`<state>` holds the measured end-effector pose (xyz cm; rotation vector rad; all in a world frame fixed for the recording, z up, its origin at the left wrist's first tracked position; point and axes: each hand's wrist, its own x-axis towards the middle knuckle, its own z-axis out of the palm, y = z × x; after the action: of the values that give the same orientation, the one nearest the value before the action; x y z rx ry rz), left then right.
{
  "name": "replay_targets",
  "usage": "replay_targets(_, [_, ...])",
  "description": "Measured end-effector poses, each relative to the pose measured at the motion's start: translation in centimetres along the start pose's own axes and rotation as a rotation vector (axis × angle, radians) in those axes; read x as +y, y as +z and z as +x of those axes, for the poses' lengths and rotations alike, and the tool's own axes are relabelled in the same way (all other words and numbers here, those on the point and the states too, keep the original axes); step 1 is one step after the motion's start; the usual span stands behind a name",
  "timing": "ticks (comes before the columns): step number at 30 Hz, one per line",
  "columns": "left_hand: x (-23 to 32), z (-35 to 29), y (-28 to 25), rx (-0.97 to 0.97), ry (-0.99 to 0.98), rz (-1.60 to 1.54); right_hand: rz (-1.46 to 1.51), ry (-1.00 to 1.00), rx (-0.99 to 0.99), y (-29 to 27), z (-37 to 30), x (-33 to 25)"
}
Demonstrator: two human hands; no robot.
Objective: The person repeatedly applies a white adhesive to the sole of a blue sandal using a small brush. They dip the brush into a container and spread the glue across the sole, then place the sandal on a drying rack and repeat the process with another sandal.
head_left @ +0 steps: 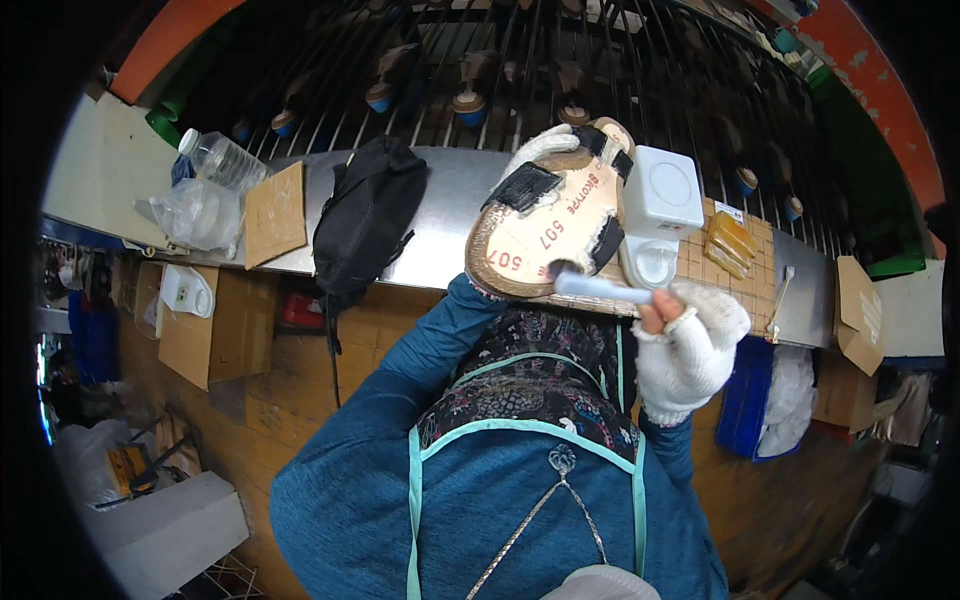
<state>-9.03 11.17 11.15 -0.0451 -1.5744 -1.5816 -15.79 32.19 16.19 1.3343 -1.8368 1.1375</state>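
A sandal in the making (550,225) is held up with its pale insole board facing me. Black straps wrap over its edges, and red marks are printed on the board. My left hand (541,150), in a white knit glove, grips the sandal from behind; most of its fingers are hidden. In my right hand (690,345), gloved with bare fingertips, is a brush with a pale blue handle (612,291). Its dark tip meets the board near the sandal's lower edge. Just right of the sandal stands a white plastic dispenser (664,190) with a round cup (652,262) at its front.
Yellow blocks (731,244) lie on a gridded board (765,265) at right, with a thin white-handled tool (785,292) beyond. A black bag (365,215), cardboard piece (275,215) and clear bottle (225,160) occupy the left bench. Behind runs a rack of rods (420,100) carrying shoe parts.
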Motion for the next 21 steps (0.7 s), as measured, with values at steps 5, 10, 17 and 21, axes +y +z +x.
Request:
replay_targets(5, [0.7,-0.2,0.3,0.040,-0.242,-0.419,0.141,-0.047,-0.057,0.1,-0.4,-0.3])
replay_targets(10, [-0.2,-0.5,0.2,-0.063,-0.100,-0.316,0.160,-0.029,-0.058,0.4,-0.6,0.0])
replay_targets(17, [-0.4,-1.0,0.2,-0.020,-0.196,-0.343,0.205,0.054,-0.115,0.2,-1.1,0.4])
replay_targets(21, [0.9,-1.7,-0.7,0.196,-0.567,-0.833,0.281,0.242,-0.126,-0.6,-2.0,3.1])
